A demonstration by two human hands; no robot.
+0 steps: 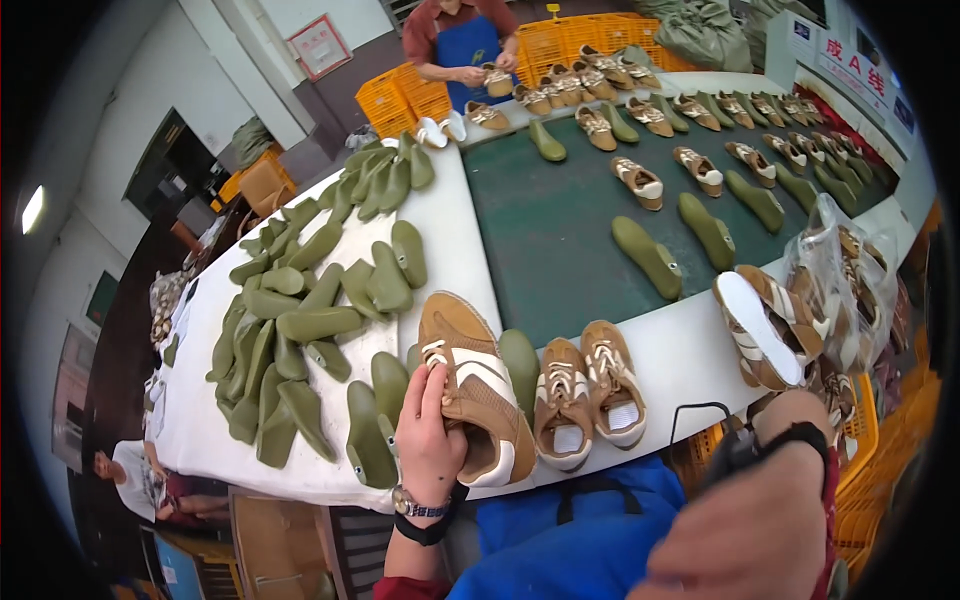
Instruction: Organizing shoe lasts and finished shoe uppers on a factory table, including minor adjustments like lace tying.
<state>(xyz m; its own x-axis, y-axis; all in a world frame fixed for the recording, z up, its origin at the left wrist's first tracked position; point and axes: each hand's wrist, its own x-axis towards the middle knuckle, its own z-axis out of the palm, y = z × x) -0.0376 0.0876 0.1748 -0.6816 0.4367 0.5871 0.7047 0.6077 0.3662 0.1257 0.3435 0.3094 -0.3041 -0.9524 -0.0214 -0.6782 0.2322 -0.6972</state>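
Counting big to small, green belt (545, 250) as landmark. We have:
- one white table (432, 230), left of the belt and along its near edge
- two other people: a standing person (463, 40) past the belt's far left corner, a seated person (135, 475) well left of it
- one heap of lasts (320, 322), green, left of the belt; overlapping, so we can't give an exact count
- one clear bag (850, 285) of shoes by the belt's near edge, rightward
- two bare lasts (648, 257) nearest us on the belt
- two paired shoes (563, 405), brown and white, just off the belt's near edge
- one matching held shoe (470, 365) at the belt's near left corner, toe toward it

Our left hand (432, 440) pinches it: fingers (434, 388) pressed together over the lacing, shoe right of them. Our right hand (738, 540), off the belt's near side, is blurred; can't tell its fingers. One watch (418, 508), left wrist.
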